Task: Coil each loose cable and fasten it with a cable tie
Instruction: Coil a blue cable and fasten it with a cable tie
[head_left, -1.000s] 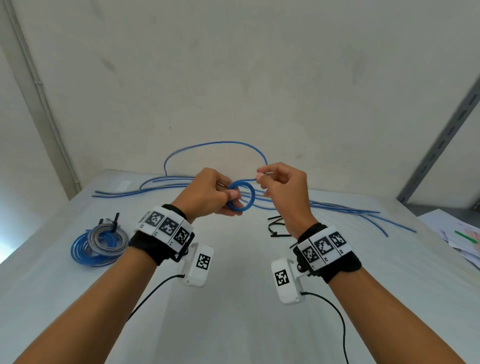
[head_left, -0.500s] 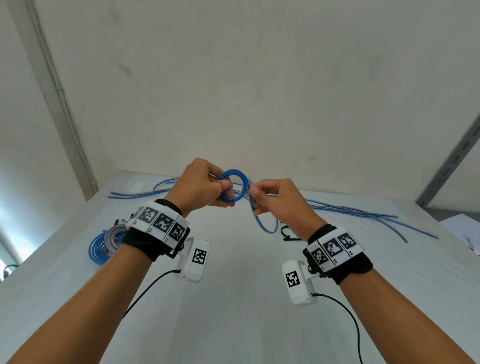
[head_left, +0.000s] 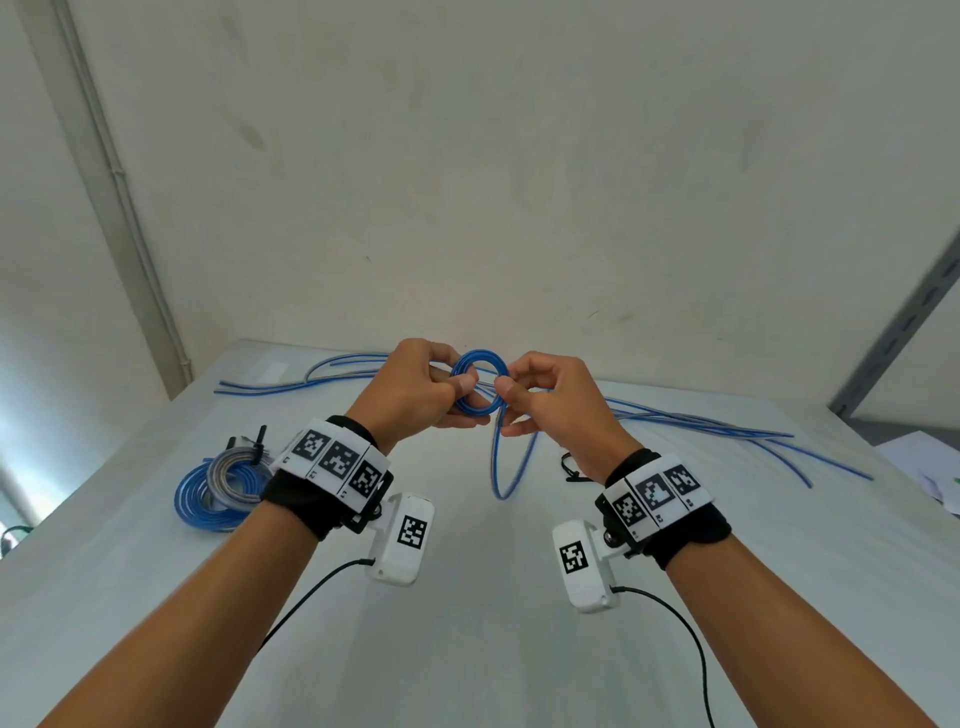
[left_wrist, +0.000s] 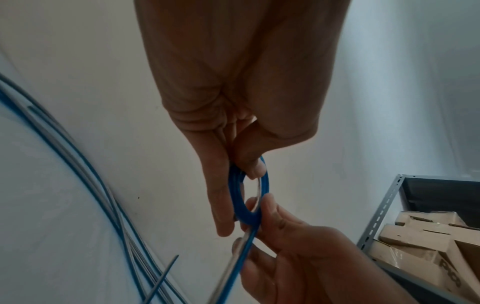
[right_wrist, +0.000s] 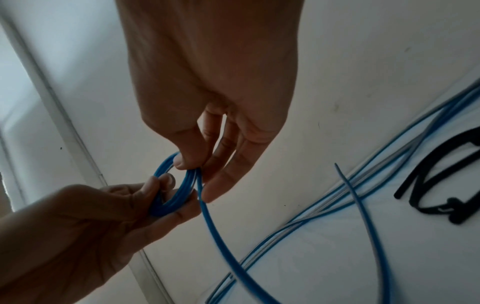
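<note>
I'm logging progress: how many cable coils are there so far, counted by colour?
Blue: 2 (held coil, flat blue coil)
Grey: 1 (grey coil)
Total: 3

A plain off-white wall (head_left: 519, 182) rises behind the white table (head_left: 493, 623); a conduit (head_left: 119, 182) runs up at left; a grey metal shelf (left_wrist: 384, 207) holds cardboard boxes (left_wrist: 420, 242).

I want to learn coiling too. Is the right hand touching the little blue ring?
Touching. In the right wrist view, the right hand has its fingertips pressed on the blue coil, which the left hand grips.
</note>
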